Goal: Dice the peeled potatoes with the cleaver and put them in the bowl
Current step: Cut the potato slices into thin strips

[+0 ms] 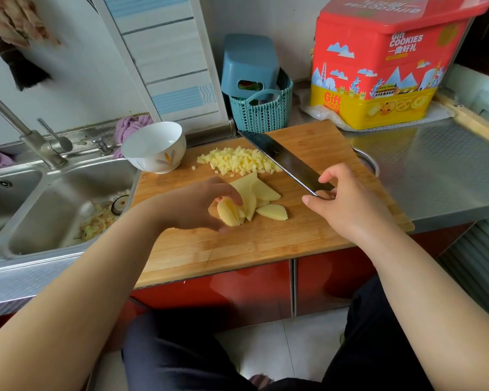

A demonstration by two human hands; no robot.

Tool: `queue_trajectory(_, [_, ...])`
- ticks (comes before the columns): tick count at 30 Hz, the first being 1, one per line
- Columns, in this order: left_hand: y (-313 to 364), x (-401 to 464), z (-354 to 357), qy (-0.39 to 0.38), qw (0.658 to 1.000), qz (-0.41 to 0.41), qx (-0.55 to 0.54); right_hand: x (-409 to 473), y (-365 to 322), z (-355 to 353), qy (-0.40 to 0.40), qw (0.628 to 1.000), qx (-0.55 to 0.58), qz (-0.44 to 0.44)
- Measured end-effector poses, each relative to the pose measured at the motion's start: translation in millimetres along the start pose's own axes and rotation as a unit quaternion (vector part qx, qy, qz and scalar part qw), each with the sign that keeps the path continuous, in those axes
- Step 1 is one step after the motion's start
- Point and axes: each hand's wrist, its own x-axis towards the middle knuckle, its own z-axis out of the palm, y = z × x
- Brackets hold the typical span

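Note:
Flat potato slices lie fanned in the middle of the wooden cutting board. My left hand holds the end slices of that stack between curled fingers. Behind them sits a pile of small potato dice. My right hand grips the handle of the cleaver, whose dark blade points away to the upper left, just right of the dice. A white bowl stands at the board's far left corner; its inside looks empty.
A double steel sink with peelings and a tap lies left of the board. Behind are a teal basket and a red-and-yellow cookie tin. A metal pot rim shows at the board's right edge, on the steel counter.

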Motion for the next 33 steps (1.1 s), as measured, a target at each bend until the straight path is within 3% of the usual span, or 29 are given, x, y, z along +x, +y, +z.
queue_trajectory(16, [9.3, 19.2, -3.0, 0.007, 0.997, 0.007, 0.075, -11.1, -16.0, -7.5, 0.014, 0.999, 0.035, -0.017])
queue_trajectory(23, [1.5, 4.8, 9.9, 0.074, 0.996, 0.016, 0.046, -14.4, -24.0, -8.4, -0.002, 0.998, 0.055, -0.019])
queue_trajectory(33, [2.6, -9.8, 26.8, 0.159, 0.985, 0.034, 0.055, -13.9, -45.5, 1.2, -0.050, 0.983, 0.165, -0.061])
